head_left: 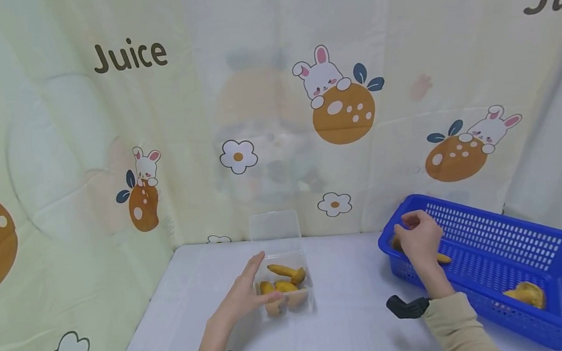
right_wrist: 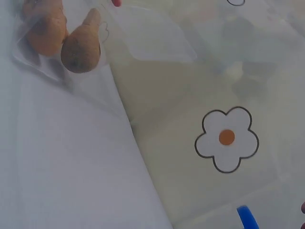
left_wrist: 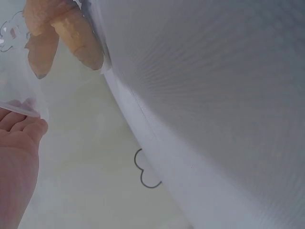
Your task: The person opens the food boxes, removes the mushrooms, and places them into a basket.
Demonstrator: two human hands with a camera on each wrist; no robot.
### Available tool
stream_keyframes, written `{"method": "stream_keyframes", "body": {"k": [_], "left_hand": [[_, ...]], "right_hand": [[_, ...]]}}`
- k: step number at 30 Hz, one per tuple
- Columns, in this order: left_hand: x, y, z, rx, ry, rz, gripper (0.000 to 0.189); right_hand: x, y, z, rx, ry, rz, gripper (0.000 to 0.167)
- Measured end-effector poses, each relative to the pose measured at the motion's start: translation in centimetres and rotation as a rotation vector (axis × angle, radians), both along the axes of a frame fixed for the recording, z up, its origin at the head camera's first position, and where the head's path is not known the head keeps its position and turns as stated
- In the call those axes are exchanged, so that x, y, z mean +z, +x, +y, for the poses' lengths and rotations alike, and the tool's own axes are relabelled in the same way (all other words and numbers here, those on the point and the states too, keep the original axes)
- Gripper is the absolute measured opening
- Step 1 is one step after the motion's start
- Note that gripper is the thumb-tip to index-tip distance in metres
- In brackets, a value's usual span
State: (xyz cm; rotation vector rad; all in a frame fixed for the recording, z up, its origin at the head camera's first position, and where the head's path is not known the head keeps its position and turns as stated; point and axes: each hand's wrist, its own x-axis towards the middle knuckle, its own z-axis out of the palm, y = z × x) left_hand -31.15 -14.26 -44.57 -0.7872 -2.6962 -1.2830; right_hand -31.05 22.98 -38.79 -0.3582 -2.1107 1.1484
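Observation:
A clear plastic box stands on the white table with its lid raised at the back. Several yellow-brown mushrooms lie in it, seen through its walls. My left hand spans the box's left side, fingers along the side and thumb over the front rim; its fingertips meet the rim in the left wrist view. Over the left end of the blue basket, my right hand has loosely bent fingers and nothing visible between them. A brown mushroom shows just below its thumb.
Another mushroom lies toward the basket's right end, and a yellow stem shows beside the right wrist. A printed curtain hangs right behind the table. Black wrist devices sit at both forearms.

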Motion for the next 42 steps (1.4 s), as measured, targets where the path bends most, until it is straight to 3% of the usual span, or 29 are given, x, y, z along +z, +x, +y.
{"method": "stream_keyframes", "body": {"k": [9,18,23,29,34,38,42], "left_hand": [[0.0,-0.2,0.0,-0.003,-0.002,0.000,0.099],[-0.2,-0.4,-0.2,-0.008,0.005,0.033,0.100],[-0.3,-0.6,-0.2,-0.017,0.013,0.047,0.098],[-0.3,-0.6,-0.3,-0.020,0.020,0.043,0.097],[-0.3,-0.6,-0.2,-0.037,0.024,0.049,0.096],[-0.3,-0.5,-0.1,-0.039,0.028,0.048,0.095],[-0.2,-0.6,-0.2,-0.035,0.028,0.048,0.095]], "right_hand": [[0.4,-0.6,-3.7,0.138,0.103,0.166,0.014],[-0.5,-1.5,-11.1,0.605,0.209,0.186,0.019],[-1.6,-1.9,-14.9,0.747,0.255,0.120,0.023],[-2.6,-2.2,-18.1,0.809,0.365,-0.057,0.021],[-3.2,-2.6,-19.6,0.796,0.509,-0.148,0.023],[-3.5,-2.7,-20.1,0.762,0.593,-0.172,0.021],[-3.7,-3.0,-20.4,0.721,0.703,-0.128,0.019]]}}
